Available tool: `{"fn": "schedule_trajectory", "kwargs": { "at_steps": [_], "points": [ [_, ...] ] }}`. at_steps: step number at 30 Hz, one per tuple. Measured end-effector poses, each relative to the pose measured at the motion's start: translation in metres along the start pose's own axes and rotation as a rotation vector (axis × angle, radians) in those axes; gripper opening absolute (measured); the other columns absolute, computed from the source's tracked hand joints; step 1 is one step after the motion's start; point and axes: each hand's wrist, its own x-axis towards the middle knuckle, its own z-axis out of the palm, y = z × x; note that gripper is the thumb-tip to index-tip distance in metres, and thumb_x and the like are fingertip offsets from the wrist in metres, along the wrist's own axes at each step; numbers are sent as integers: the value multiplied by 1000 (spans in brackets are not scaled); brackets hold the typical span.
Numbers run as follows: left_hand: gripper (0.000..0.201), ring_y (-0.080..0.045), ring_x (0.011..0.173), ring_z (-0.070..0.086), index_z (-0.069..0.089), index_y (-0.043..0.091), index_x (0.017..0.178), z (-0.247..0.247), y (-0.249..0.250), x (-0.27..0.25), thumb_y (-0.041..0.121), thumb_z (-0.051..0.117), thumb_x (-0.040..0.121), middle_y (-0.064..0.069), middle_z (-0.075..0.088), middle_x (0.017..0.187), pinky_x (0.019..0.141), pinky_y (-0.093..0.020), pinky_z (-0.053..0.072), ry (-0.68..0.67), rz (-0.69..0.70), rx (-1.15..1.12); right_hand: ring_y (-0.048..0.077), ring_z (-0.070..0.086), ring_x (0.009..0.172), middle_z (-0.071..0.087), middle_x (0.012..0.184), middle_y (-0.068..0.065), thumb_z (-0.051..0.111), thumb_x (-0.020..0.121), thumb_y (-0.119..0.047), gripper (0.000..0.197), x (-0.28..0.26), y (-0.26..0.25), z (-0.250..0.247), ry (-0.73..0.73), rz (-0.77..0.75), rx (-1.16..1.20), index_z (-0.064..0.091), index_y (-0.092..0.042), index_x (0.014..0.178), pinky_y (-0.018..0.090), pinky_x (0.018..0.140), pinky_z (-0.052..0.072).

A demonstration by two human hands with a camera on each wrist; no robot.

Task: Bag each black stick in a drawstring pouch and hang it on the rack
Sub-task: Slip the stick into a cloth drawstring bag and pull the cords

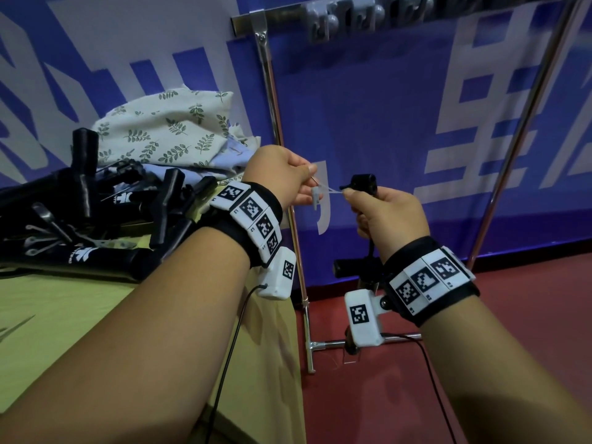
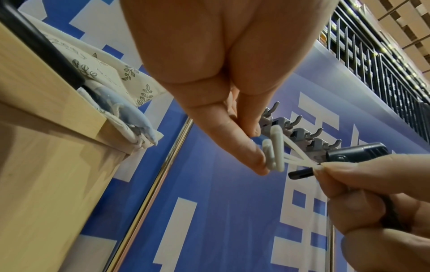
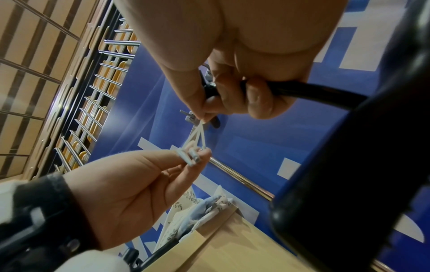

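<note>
My right hand (image 1: 352, 203) grips a black stick (image 1: 363, 184) upright in front of the rack, its lower end (image 1: 349, 267) showing under the wrist. The thumb and forefinger of that hand also pinch a white plastic tie (image 1: 320, 195) near the stick's head. My left hand (image 1: 307, 184) pinches the tie's two thick ends. In the left wrist view the tie (image 2: 277, 154) runs taut from my left hand (image 2: 253, 147) to the stick (image 2: 358, 152) in my right hand (image 2: 344, 176). The right wrist view shows the tie (image 3: 197, 136) and the stick's shaft (image 3: 314, 92).
A metal rack with a chrome pole (image 1: 272, 107) carries grey hooks (image 1: 346, 20) overhead, also seen as hooks (image 2: 302, 132). On the wooden table (image 1: 64, 315) at left lie several black sticks (image 1: 80, 213) and a heap of leaf-print pouches (image 1: 166, 129). Red floor lies below.
</note>
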Motion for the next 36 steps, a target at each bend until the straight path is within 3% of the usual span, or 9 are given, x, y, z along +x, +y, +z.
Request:
{"fn": "schedule_trajectory", "kwargs": {
  "at_steps": [5, 10, 13, 17, 21, 24, 28, 30, 36],
  "points": [
    [26, -17, 45, 67, 55, -10, 125, 0, 3, -2, 6, 55, 105, -22, 64, 88, 44, -27, 58, -11, -24, -21, 20, 41, 53, 46, 54, 1, 78, 93, -29, 27, -2, -2, 0, -9, -7, -25, 72, -8, 77, 38, 61, 39],
    [26, -18, 43, 65, 53, -10, 127, 0, 5, -2, 7, 52, 107, -21, 63, 85, 43, -27, 57, -16, -46, -50, 20, 42, 55, 46, 56, 2, 78, 94, -30, 29, -2, -1, 2, -8, -6, -43, 73, -4, 80, 39, 63, 41],
    [19, -19, 45, 66, 55, -6, 119, 0, 4, -1, 7, 54, 106, -19, 64, 82, 42, -28, 57, -21, -56, -34, 20, 43, 56, 47, 58, 3, 78, 94, -30, 32, -3, -2, 1, -9, -8, -41, 73, 0, 83, 39, 65, 42],
    [9, -24, 58, 66, 56, 1, 97, 0, 3, 0, 4, 55, 105, -18, 63, 80, 45, -27, 58, -54, -67, -1, 20, 42, 55, 47, 56, 1, 78, 94, -31, 31, -4, -4, 2, -10, -13, -52, 74, -4, 81, 39, 63, 41],
    [9, -24, 62, 69, 61, -1, 95, -2, -4, 2, 1, 57, 103, -21, 68, 83, 53, -29, 62, -59, 20, 83, 21, 45, 57, 49, 58, 3, 78, 92, -34, 32, -3, -2, 3, -12, -16, -56, 75, -4, 83, 40, 65, 43],
    [8, -27, 69, 72, 64, -2, 97, -3, -8, 3, 0, 58, 102, -24, 71, 88, 58, -31, 64, -52, 46, 106, 21, 48, 61, 55, 64, 4, 78, 88, -40, 28, -4, -1, 4, -5, -28, -69, 77, -13, 82, 41, 66, 44],
    [8, -28, 71, 72, 64, -1, 97, -3, -8, 3, 0, 58, 102, -26, 72, 93, 55, -27, 61, -60, 53, 117, 18, 52, 64, 69, 72, 8, 79, 90, -39, 17, -8, -3, 6, -5, -42, -58, 83, -25, 81, 38, 66, 46],
    [11, -29, 72, 73, 63, 1, 93, -3, -9, 4, 2, 57, 103, -26, 72, 95, 53, -27, 60, -59, 38, 130, 19, 51, 65, 73, 83, 20, 78, 92, -37, 15, -10, -4, 7, -24, -49, -38, 85, -26, 85, 38, 66, 45],
    [12, -28, 66, 72, 61, -6, 103, -3, -10, 8, 3, 54, 105, -29, 71, 95, 49, -28, 59, -62, -11, 119, 16, 50, 63, 75, 97, 25, 75, 97, -31, 16, -10, -4, 8, -19, -66, -18, 86, -23, 89, 33, 63, 44]
  ]
}}
